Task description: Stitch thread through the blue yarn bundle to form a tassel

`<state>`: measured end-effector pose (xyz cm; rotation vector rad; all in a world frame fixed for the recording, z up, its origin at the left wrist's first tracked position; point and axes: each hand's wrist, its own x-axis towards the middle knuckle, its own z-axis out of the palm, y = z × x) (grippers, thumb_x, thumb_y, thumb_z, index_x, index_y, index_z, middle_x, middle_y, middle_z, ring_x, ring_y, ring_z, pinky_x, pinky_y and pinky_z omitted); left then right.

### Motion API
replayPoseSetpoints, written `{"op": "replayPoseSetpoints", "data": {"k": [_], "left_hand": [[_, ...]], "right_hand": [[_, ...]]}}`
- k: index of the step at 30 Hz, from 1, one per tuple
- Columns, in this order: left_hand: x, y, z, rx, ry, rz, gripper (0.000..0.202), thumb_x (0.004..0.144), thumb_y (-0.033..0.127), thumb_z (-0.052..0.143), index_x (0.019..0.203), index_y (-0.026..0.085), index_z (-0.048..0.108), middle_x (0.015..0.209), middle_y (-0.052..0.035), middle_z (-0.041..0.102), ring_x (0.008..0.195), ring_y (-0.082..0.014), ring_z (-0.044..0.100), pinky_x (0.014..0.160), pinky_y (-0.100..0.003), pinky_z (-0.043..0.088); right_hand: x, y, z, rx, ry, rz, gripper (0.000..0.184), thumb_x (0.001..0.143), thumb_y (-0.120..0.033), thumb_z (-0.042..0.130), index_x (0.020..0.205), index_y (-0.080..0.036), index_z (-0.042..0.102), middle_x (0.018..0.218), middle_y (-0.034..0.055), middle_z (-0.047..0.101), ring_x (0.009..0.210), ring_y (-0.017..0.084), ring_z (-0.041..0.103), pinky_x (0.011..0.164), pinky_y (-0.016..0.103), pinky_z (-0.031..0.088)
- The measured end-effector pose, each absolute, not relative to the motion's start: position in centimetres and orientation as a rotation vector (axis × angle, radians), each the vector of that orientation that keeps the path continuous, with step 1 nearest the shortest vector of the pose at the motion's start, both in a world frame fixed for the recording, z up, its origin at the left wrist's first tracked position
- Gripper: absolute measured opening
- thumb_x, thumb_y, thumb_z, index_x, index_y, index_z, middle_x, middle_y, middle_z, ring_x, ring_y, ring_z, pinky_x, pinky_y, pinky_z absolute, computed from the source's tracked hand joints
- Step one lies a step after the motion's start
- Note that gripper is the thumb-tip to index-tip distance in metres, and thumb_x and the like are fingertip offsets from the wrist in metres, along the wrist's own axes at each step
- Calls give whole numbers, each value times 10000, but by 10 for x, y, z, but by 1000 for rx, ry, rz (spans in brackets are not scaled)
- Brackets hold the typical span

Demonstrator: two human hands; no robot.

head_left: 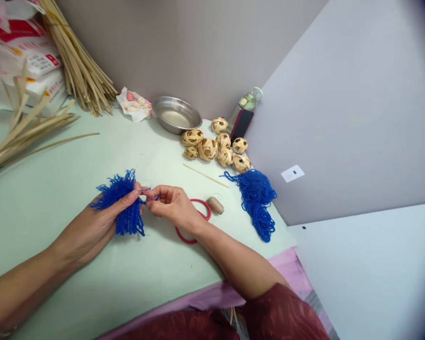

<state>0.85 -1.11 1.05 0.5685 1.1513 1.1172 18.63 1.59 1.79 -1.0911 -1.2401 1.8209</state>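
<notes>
A bundle of blue yarn (129, 222), frayed at its upper end and hanging in strands below, is pinched in my left hand (118, 205), thumb on top. Close beside it, the fingers of my right hand (170, 204) are closed on a blue yarn strand (144, 190) at the bundle's right side. Red-handled scissors (207, 208) lie partly hidden under my right wrist. Just right of them is a spool of brown thread (215, 205). A heap of blue yarn (257, 198) rests at the table's right edge.
Several woven strip balls (208, 149) sit near a metal bowl (177, 114), a phone (242, 125) and a green bottle (250, 100). A thin strip (206, 175) lies before them. Bundles of flat strips (80, 61) and white-red packages (38, 56) stand at left. A partition (340, 118) borders the right.
</notes>
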Motion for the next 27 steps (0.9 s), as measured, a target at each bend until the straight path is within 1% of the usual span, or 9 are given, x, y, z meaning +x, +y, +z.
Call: {"op": "replayPoseSetpoints", "data": {"k": [2, 4, 6, 8, 11, 16, 20, 24, 27], "left_hand": [[8, -11, 9, 602, 1134, 1126, 398, 632, 537, 1060, 920, 317, 895, 1055, -9, 904, 1027, -283, 792, 868, -331, 686], [8, -11, 8, 634, 1129, 1136, 396, 668, 557, 1036, 935, 305, 890, 1138, -18, 909, 1136, -306, 789, 1002, -366, 665], [8, -11, 5, 675, 1155, 1137, 403, 662, 579, 1030, 929, 309, 895, 1099, -21, 915, 1172, -326, 787, 1075, -399, 637], [7, -11, 1, 686, 1175, 1125, 423, 622, 572, 1046, 919, 310, 897, 1064, -20, 918, 1195, -337, 784, 1103, -418, 621], [5, -10, -4, 704, 1170, 1063, 453, 579, 512, 1074, 946, 311, 901, 1070, -22, 921, 1194, -340, 790, 1066, -416, 638], [6, -10, -2, 719, 1162, 1039, 465, 544, 511, 1087, 934, 330, 910, 1009, 0, 922, 1083, -298, 812, 926, -335, 668], [10, -11, 7, 668, 1186, 1060, 468, 471, 529, 1101, 841, 317, 908, 926, 9, 911, 1051, -292, 810, 932, -334, 666], [13, -11, 12, 640, 1197, 1062, 451, 452, 499, 1108, 812, 310, 912, 864, 16, 898, 1030, -268, 806, 920, -298, 659], [13, -11, 11, 623, 1180, 1068, 433, 468, 455, 1107, 824, 297, 918, 848, 19, 891, 968, -232, 802, 867, -258, 657]], "right_hand": [[187, 16, 17, -1065, -1240, 1808, 247, 688, -259, 867, 779, -190, 648, 732, -51, 654, 590, 76, 462, 594, 248, 354], [188, 17, 16, -1057, -1235, 1778, 270, 694, -287, 892, 797, -190, 663, 730, -52, 657, 592, 81, 487, 599, 247, 375], [189, 18, 14, -1046, -1224, 1742, 308, 705, -342, 924, 829, -192, 686, 693, -58, 638, 595, 91, 504, 604, 248, 393], [191, 19, 13, -1029, -1213, 1705, 341, 724, -393, 946, 852, -192, 701, 673, -58, 631, 600, 96, 512, 615, 250, 412], [191, 20, 13, -1006, -1212, 1668, 368, 747, -435, 963, 873, -192, 717, 680, -48, 641, 615, 101, 528, 636, 255, 434], [191, 19, 12, -948, -1214, 1654, 394, 794, -493, 952, 969, -208, 745, 761, -28, 687, 639, 109, 555, 664, 269, 471], [193, 19, 8, -907, -1191, 1633, 394, 873, -514, 892, 1090, -216, 753, 800, -23, 705, 644, 107, 571, 672, 267, 479], [192, 20, 8, -956, -1185, 1639, 420, 838, -544, 917, 1008, -211, 725, 765, -33, 694, 614, 105, 561, 641, 265, 465], [191, 20, 11, -973, -1196, 1655, 417, 768, -486, 976, 898, -204, 698, 733, -39, 681, 597, 101, 546, 629, 263, 460]]}}
